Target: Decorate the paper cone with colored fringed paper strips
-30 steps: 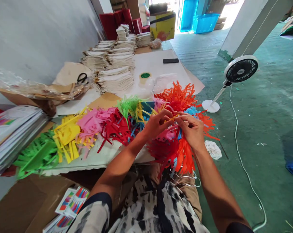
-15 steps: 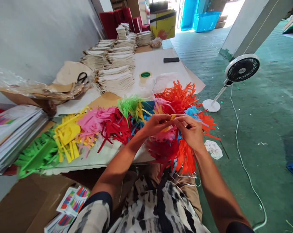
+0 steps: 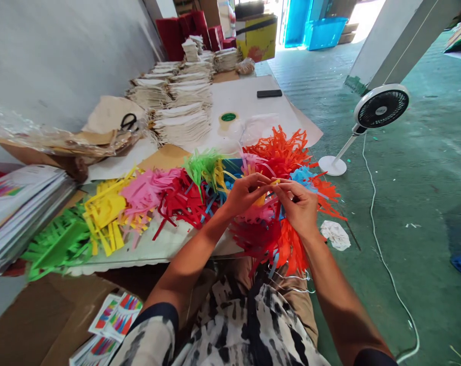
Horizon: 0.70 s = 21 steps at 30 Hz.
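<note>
My left hand (image 3: 249, 193) and my right hand (image 3: 298, 206) meet fingertip to fingertip, both pinching a small bit of yellow paper (image 3: 275, 182). Below and around them lie fringed paper tassels: orange-red strips (image 3: 278, 150) behind, a red bunch (image 3: 257, 236) and an orange bunch (image 3: 292, 246) hanging over the table edge toward my lap. Light blue strips (image 3: 304, 175) show right of my right hand. Further left along the table are green-yellow (image 3: 202, 165), dark red (image 3: 184, 201), pink (image 3: 148, 190), yellow (image 3: 106, 206) and green (image 3: 60, 239) fringes.
Stacked white bundles (image 3: 182, 124), a tape roll (image 3: 228, 117), a black phone-like object (image 3: 269, 93) and black-handled scissors (image 3: 128, 122) lie on the table. A white fan (image 3: 381, 109) stands on the floor at right, its cable trailing. Printed cards (image 3: 116, 315) sit in a cardboard box lower left.
My left fingers have shifted slightly, their knuckles a little higher over the yellow bit. Both hands stay together in nearly the same place.
</note>
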### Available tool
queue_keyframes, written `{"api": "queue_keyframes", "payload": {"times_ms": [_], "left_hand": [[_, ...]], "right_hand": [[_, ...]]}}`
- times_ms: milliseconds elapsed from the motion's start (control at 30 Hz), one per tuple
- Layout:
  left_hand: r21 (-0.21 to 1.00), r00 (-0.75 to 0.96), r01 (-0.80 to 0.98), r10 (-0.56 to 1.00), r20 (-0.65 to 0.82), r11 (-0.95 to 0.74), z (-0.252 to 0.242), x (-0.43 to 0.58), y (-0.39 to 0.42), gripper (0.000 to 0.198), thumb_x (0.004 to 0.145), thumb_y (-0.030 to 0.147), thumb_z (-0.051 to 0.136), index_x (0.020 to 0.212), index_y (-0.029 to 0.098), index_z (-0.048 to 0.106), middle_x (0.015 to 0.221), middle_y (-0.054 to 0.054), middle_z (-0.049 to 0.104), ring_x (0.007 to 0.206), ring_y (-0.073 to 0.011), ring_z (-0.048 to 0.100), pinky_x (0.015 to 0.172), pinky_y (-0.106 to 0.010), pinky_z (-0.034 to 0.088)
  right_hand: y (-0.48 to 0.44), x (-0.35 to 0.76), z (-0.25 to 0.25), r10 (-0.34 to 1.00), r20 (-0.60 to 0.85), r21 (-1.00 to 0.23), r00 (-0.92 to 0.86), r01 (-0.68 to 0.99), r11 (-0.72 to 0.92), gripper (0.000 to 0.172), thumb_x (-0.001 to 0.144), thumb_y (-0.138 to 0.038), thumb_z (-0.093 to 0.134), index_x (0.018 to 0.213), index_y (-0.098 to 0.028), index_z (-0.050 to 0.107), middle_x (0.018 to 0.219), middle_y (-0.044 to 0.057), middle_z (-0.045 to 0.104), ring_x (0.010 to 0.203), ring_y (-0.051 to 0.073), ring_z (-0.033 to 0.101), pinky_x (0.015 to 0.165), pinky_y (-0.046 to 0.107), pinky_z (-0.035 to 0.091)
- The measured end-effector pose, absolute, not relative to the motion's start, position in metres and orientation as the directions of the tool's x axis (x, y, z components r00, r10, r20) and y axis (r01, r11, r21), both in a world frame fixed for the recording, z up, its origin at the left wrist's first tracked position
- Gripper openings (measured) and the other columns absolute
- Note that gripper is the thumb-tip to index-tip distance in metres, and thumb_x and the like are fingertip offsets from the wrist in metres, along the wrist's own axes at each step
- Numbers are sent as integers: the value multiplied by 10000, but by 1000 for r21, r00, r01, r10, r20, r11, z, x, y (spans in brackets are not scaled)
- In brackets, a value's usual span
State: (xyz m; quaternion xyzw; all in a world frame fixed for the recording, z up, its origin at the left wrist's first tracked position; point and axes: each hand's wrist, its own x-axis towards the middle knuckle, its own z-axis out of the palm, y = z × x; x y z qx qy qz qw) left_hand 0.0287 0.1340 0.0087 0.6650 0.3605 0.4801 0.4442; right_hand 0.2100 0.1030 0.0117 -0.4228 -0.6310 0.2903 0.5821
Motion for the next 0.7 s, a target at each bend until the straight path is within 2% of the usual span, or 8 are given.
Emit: {"api": "queue_keyframes", "payload": {"times_ms": [233,333,433,533,600,700], "left_hand": [[949,247,-4,919,306,-314,11,29,132,392,881,521,804,1011,163,714,858,-39,764,725,-115,672,616,-208,440],[955,244,-64,924,295,-288,17,28,132,399,832,510,852,954,161,703,838,-21,727,680,-92,627,594,-205,428],[981,327,-117,926,187,-157,22,25,133,448,774,523,892,905,160,666,808,8,670,596,-57,540,535,-199,379],[991,403,-136,913,59,-4,22,22,134,468,793,556,864,921,174,625,716,51,583,505,-36,423,467,-196,283],[988,396,-151,917,46,16,20,21,134,466,813,571,841,925,180,612,684,64,541,485,-35,380,452,-198,253],[986,366,-163,927,87,-28,18,21,134,454,831,573,824,921,180,614,693,53,553,492,-39,376,457,-202,258]], "right_hand": [[102,209,12,855,516,-843,40,202,499,161,972,-398,729,942,-268,820,1081,51,807,1015,233,757,914,387,589],[103,209,9,864,502,-850,43,212,483,187,977,-425,721,941,-269,817,1090,53,804,1005,235,753,899,391,590],[104,207,7,869,493,-853,31,215,476,189,981,-435,720,957,-276,819,1090,50,802,1002,232,749,875,378,581],[105,207,9,871,491,-850,13,225,475,186,987,-429,716,961,-275,817,1096,46,799,1000,221,743,852,360,564],[105,208,12,880,475,-851,-20,245,465,202,986,-433,713,933,-266,813,1105,51,795,998,219,737,803,345,554],[106,211,18,891,446,-847,-78,284,449,239,969,-448,722,866,-248,803,1129,65,786,974,220,725,685,316,526]]}}
